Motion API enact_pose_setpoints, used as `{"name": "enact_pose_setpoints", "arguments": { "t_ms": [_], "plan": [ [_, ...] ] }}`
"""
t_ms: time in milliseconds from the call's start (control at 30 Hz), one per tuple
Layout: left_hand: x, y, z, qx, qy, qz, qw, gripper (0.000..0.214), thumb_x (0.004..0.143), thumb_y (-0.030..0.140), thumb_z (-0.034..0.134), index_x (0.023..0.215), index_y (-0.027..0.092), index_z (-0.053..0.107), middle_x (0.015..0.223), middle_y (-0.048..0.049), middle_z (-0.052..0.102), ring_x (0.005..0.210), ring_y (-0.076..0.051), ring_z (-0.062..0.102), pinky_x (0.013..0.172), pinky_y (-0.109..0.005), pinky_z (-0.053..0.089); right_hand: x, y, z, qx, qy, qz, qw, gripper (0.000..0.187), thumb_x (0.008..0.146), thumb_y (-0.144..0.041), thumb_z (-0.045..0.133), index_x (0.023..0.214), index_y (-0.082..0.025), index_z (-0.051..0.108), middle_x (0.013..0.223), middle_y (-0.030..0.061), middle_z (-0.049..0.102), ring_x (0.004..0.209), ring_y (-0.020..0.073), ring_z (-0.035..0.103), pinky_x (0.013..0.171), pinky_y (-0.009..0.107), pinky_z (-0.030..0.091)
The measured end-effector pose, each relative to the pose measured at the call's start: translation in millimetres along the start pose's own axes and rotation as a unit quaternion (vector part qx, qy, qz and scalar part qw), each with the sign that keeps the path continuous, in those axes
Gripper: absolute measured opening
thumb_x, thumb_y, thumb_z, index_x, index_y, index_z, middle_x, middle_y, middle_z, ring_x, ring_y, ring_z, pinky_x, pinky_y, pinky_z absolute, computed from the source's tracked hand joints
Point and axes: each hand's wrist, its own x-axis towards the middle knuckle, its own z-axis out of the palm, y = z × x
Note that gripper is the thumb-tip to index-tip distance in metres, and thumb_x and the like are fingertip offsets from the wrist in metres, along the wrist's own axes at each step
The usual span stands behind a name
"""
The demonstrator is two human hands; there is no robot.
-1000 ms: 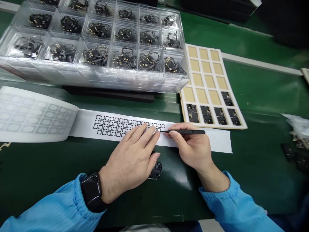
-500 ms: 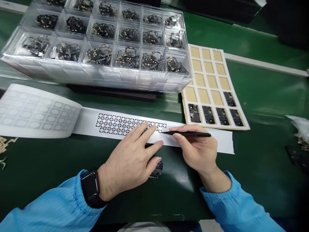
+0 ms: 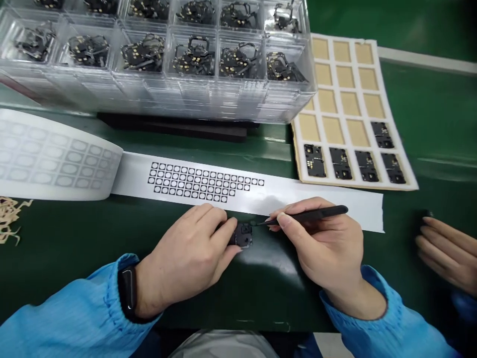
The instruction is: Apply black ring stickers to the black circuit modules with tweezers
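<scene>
Desk edge (image 3: 261,325) at six o'clock, left fingers (image 3: 224,232) clamped on partly hidden module (image 3: 245,235), right fingers (image 3: 295,230) clamped on tweezers (image 3: 331,212)

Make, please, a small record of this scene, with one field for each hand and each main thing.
Left hand: holds black module
Right hand: holds black tweezers, tip near the module
White strip: rows of black squares with pale circles
White tray: five black parts
Clear box: dark pieces in compartments
Another person's hand: right edge
</scene>
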Motion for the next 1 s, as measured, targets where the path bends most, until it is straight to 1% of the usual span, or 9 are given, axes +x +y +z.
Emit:
{"name": "enact_pose_setpoints", "arguments": {
  "t_ms": [133, 333, 400, 500, 633, 833, 1000],
  "plan": [
    [-0.5, 0.7, 0.0, 0.001, -0.002, -0.009, 1.0, 0.029, 0.1, 0.023, 0.065, 0.117, 0.002, 0.073, 0.096, -0.0128, 0.064, 0.086, -0.026, 0.059, 0.074, -0.044, 0.059, -1.8, -1.4, 3.8, -0.02, -0.014, 0.006, 1.0, 0.008, 0.092, -0.021, 0.08, 0.092, -0.021, 0.072, 0.084, 0.0027, 0.082, 0.069, 0.017, 0.081, 0.063, 0.019, 0.067],
    [-1.5, 3.1, -0.8, -0.015, -0.002, -0.018, 1.0, 0.027, 0.1, 0.022, 0.064, 0.117, 0.002, 0.072, 0.097, -0.0117, 0.063, 0.086, -0.025, 0.058, 0.072, -0.043, 0.058, -2.6, -2.8, 4.2, -0.08, -0.022, 0.013, 0.996, 0.008, 0.091, -0.024, 0.081, 0.09, -0.022, 0.073, 0.082, 0.0031, 0.082, 0.068, 0.018, 0.08, 0.054, 0.018, 0.062],
    [-0.9, 3.1, -0.5, -0.016, -0.002, -0.017, 1.0, 0.026, 0.1, 0.021, 0.064, 0.117, 0.002, 0.072, 0.096, -0.0112, 0.062, 0.085, -0.025, 0.058, 0.071, -0.043, 0.058, -2.6, -3.1, 4.0, -0.09, -0.025, 0.011, 0.996, 0.008, 0.09, -0.024, 0.081, 0.09, -0.022, 0.073, 0.081, 0.0027, 0.082, 0.068, 0.0181, 0.08, 0.053, 0.018, 0.062],
    [0.1, 3.3, -0.6, -0.016, 0.0, -0.014, 1.0, 0.026, 0.1, 0.02, 0.064, 0.116, 0.002, 0.072, 0.095, -0.0106, 0.062, 0.084, -0.024, 0.057, 0.07, -0.043, 0.057, -2.3, -3.5, 4.1, -0.094, -0.031, 0.008, 0.995, 0.007, 0.091, -0.024, 0.08, 0.09, -0.022, 0.073, 0.082, 0.0029, 0.082, 0.068, 0.0184, 0.08, 0.053, 0.019, 0.062],
    [-0.2, 3.6, -0.3, -0.012, 0.004, -0.014, 1.0, 0.026, 0.1, 0.02, 0.063, 0.116, 0.001, 0.072, 0.095, -0.0106, 0.062, 0.083, -0.024, 0.056, 0.069, -0.043, 0.057, -2.3, -3.8, 4.6, -0.108, -0.031, 0.008, 0.994, 0.007, 0.091, -0.025, 0.08, 0.089, -0.022, 0.073, 0.081, 0.0031, 0.082, 0.069, 0.0192, 0.081, 0.049, 0.018, 0.059],
    [-3.2, 2.8, 2.3, -0.019, -0.001, -0.021, 1.0, 0.028, 0.1, 0.021, 0.064, 0.119, 0.001, 0.071, 0.097, -0.0108, 0.062, 0.086, -0.024, 0.057, 0.072, -0.043, 0.058, -2.2, -3.4, 4.6, -0.103, -0.039, 0.006, 0.994, 0.006, 0.091, -0.023, 0.08, 0.09, -0.022, 0.073, 0.081, 0.0018, 0.081, 0.07, 0.0182, 0.08, 0.052, 0.018, 0.06],
    [-3.6, 2.4, 2.6, -0.013, -0.008, -0.019, 1.0, 0.028, 0.101, 0.022, 0.064, 0.119, 0.001, 0.07, 0.098, -0.0117, 0.062, 0.087, -0.025, 0.057, 0.074, -0.044, 0.059, -3.0, -3.4, 4.2, -0.102, -0.039, 0.012, 0.994, 0.007, 0.091, -0.024, 0.08, 0.09, -0.022, 0.074, 0.08, 0.0027, 0.081, 0.07, 0.0196, 0.081, 0.049, 0.019, 0.059]
  ]
}}
